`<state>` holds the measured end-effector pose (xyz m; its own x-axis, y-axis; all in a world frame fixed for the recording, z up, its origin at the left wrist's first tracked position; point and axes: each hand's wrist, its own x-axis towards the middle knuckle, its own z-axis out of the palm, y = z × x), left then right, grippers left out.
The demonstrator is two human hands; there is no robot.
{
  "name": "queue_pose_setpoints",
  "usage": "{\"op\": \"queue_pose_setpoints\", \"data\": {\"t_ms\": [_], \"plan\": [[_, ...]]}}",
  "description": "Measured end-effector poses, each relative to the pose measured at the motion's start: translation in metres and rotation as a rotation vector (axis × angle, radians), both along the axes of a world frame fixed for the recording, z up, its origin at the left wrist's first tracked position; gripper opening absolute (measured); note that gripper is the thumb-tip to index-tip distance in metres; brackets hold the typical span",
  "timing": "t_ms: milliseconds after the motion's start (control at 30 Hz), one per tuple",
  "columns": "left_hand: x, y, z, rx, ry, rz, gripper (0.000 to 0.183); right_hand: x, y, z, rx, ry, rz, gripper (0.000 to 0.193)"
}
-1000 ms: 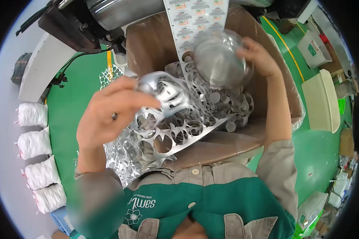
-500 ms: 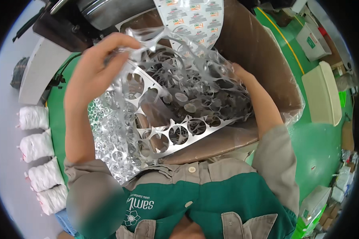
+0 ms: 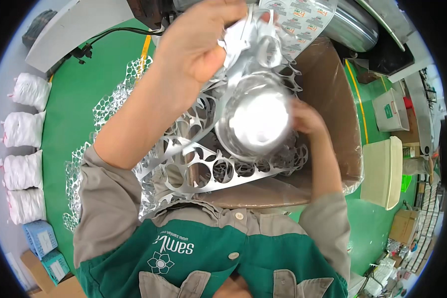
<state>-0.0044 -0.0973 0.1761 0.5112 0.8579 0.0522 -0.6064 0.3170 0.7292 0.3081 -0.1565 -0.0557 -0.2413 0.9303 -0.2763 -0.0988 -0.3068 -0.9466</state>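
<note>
My left hand (image 3: 196, 47) is raised at the top middle, its fingers closed on a crumpled bunch of silver foil scrap (image 3: 238, 42). Below it is a round, shiny silver piece (image 3: 260, 119), blurred and glaring; its exact kind cannot be made out. At that piece's right edge, my right hand (image 3: 307, 118) appears to grip it, fingers partly hidden. Underneath lies a strip of foil web with round holes (image 3: 221, 171), stretched across the near side of a brown box (image 3: 333, 114) lined with clear plastic. More foil scrap is behind and below.
Perforated foil scrap (image 3: 116, 107) spills over the box's left side towards the green floor (image 3: 79, 104). A printed foil sheet (image 3: 303, 22) and a metal roller (image 3: 351, 27) are at the far side. White bundles (image 3: 22, 129) line the left wall; a cream panel (image 3: 382, 174) stands right.
My left hand has moved up and right, lifting foil scrap. The bright round silver piece has come into view between my hands. The view has shifted, showing more floor on the left.
</note>
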Motion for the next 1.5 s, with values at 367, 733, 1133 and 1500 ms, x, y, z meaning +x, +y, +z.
{"op": "queue_pose_setpoints", "data": {"t_ms": [367, 733, 1133, 1500], "plan": [[-0.019, 0.013, -0.026, -0.01, 0.117, 0.212, 0.031, -0.061, -0.01, 0.047, -0.236, -1.105, 0.87, 0.046], [-0.043, 0.029, -0.005, 0.206, 0.085, 0.313, 0.038, 0.027, -0.014, -0.025, -0.064, -0.714, -0.114, 0.068], [-0.012, 0.008, -0.023, 0.16, 0.169, 0.331, 0.035, 0.006, -0.035, 0.134, 0.236, -0.343, -0.215, 0.051], [-0.041, 0.01, 0.002, 0.257, -0.162, 0.327, 0.045, -0.006, -0.028, -0.11, -0.281, -1.62, 0.754, 0.052]]}}
